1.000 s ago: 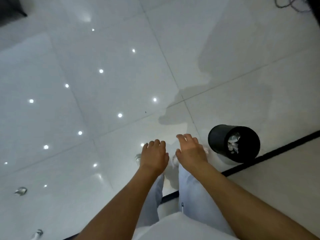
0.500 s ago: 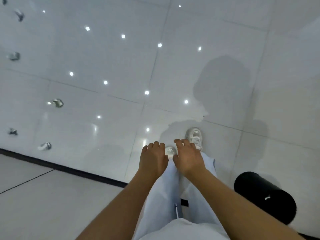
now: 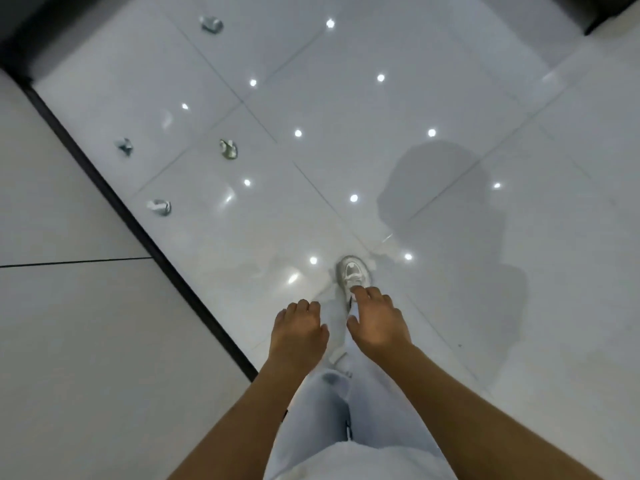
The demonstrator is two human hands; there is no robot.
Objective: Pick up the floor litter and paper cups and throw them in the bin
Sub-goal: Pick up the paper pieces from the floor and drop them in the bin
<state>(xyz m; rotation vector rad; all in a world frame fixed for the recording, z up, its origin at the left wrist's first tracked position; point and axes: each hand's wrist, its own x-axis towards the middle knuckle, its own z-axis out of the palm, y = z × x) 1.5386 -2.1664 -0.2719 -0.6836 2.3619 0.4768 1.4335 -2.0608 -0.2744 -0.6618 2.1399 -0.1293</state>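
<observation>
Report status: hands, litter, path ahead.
Left hand and right hand empty, no grip on anything. Four crumpled litter pieces on floor ahead-left, nearest. Bin out of view. Path to litter unobstructed.

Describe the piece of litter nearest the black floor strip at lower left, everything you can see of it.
The crumpled cup lies on its side on the glossy white tile floor, just right of the black strip. It looks like thin paper, whitish with grey shadowed folds, squashed out of shape. Nothing touches it but the floor; both hands are far from it. It is too blurred to show any print or an open mouth.
</observation>
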